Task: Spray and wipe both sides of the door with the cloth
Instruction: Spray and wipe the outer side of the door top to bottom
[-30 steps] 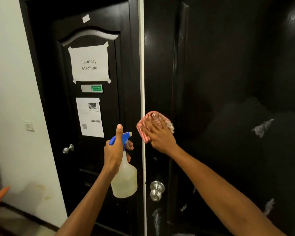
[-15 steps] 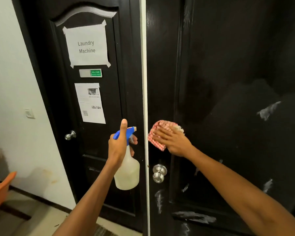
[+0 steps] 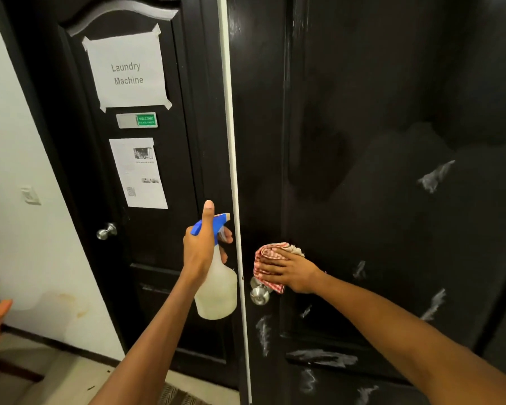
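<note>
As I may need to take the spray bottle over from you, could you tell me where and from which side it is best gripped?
Grip the spray bottle at its narrow neck, just under the blue trigger head, coming from behind the nozzle. The left hand holds it there now: the neck fits a closed hand, and the wide body hangs upright below.

Right hand point(image 3: 292, 271) presses checked cloth point(image 3: 268, 252) against black door point(image 3: 377, 112); left hand point(image 3: 200, 252) grips spray bottle point(image 3: 218, 293).

Checked cloth point(image 3: 270, 255) against black door point(image 3: 392, 112)
</note>
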`<state>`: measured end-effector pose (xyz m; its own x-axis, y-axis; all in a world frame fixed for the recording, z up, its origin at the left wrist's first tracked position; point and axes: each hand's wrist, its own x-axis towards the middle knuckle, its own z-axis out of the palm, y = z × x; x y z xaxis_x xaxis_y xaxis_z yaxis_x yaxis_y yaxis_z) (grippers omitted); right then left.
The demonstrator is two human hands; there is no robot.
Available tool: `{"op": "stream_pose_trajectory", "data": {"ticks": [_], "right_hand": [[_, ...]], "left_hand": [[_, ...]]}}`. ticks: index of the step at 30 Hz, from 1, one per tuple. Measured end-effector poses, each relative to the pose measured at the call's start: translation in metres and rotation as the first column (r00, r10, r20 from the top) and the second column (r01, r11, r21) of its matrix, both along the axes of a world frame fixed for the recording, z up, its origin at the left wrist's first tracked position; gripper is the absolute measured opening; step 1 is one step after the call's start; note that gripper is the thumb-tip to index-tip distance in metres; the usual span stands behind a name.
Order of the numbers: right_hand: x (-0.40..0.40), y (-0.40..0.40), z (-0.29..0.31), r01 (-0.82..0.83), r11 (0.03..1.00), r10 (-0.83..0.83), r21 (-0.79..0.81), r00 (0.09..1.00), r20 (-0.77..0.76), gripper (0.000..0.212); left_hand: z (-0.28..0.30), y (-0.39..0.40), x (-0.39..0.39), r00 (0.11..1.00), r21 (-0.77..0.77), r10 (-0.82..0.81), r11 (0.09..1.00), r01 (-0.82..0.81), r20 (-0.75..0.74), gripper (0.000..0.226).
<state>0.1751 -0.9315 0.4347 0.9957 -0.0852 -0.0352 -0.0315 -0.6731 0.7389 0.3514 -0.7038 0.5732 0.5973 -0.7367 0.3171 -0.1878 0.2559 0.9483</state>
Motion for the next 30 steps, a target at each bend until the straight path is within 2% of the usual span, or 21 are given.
{"op": "stream_pose_trajectory", "data": {"ticks": [3, 7, 9, 11, 13, 15, 17, 19, 21, 22, 24, 26, 28, 30], "right_hand": [[-0.019, 0.000, 0.016, -0.004, 0.997, 0.007, -0.080, 0.999, 0.038, 0.073], [-0.034, -0.002, 0.082, 0.098, 0.992, -0.070, -0.084, 0.953, 0.294, 0.078], [-0.036, -0.004, 0.133, 0.155, 0.987, -0.116, -0.043, 0.869, 0.481, 0.076], [-0.039, -0.002, 0.192, 0.223, 0.975, -0.179, 0.018, 0.731, 0.658, 0.075], [-0.038, 0.000, 0.239, 0.265, 0.962, -0.221, 0.061, 0.629, 0.745, 0.073], [-0.031, 0.004, 0.253, 0.283, 0.954, -0.249, 0.095, 0.580, 0.776, 0.072], [-0.023, 0.006, 0.234, 0.276, 0.956, -0.242, 0.099, 0.555, 0.796, 0.073], [-0.022, 0.009, 0.188, 0.257, 0.961, -0.234, 0.100, 0.570, 0.788, 0.076], [-0.034, 0.011, 0.125, 0.240, 0.964, -0.249, 0.114, 0.662, 0.707, 0.082], [-0.045, 0.012, 0.092, 0.238, 0.964, -0.259, 0.119, 0.738, 0.623, 0.085], [-0.061, 0.019, 0.035, 0.304, 0.945, -0.326, 0.117, 0.876, 0.355, 0.083], [-0.068, 0.026, 0.004, 0.353, 0.934, -0.358, 0.064, 0.924, 0.131, 0.074], [-0.073, 0.030, 0.006, 0.361, 0.932, -0.362, 0.026, 0.926, 0.110, 0.074], [-0.083, 0.024, 0.029, 0.353, 0.936, -0.347, 0.001, 0.919, 0.189, 0.076]], "left_hand": [[0.007, -0.004, -0.013, 1.000, 0.003, -0.026, 1.000, 0.026, 0.014, 0.079], [0.024, -0.012, -0.028, 0.995, -0.044, -0.091, 0.995, 0.093, 0.034, 0.071], [0.032, -0.017, -0.037, 0.993, -0.074, -0.114, 0.990, 0.116, 0.036, 0.070], [0.038, -0.022, -0.044, 0.991, -0.088, -0.124, 0.988, 0.127, 0.040, 0.072], [0.041, -0.025, -0.049, 0.991, -0.097, -0.131, 0.986, 0.133, 0.032, 0.073], [0.041, -0.028, -0.052, 0.990, -0.101, -0.136, 0.985, 0.138, 0.024, 0.072], [0.038, -0.029, -0.054, 0.990, -0.102, -0.137, 0.985, 0.138, 0.014, 0.072], [0.032, -0.029, -0.055, 0.991, -0.095, -0.137, 0.986, 0.137, 0.001, 0.071], [0.025, -0.027, -0.055, 0.991, -0.071, -0.134, 0.989, 0.133, -0.008, 0.070], [0.020, -0.026, -0.055, 0.991, -0.063, -0.136, 0.989, 0.135, -0.017, 0.069], [0.014, -0.024, -0.056, 0.990, -0.050, -0.138, 0.989, 0.136, -0.028, 0.070], [0.011, -0.022, -0.058, 0.992, -0.016, -0.127, 0.992, 0.126, -0.021, 0.075], [0.008, -0.020, -0.059, 0.992, 0.000, -0.127, 0.992, 0.127, -0.009, 0.080], [0.007, -0.020, -0.062, 0.992, 0.006, -0.129, 0.992, 0.129, 0.000, 0.080]]}}
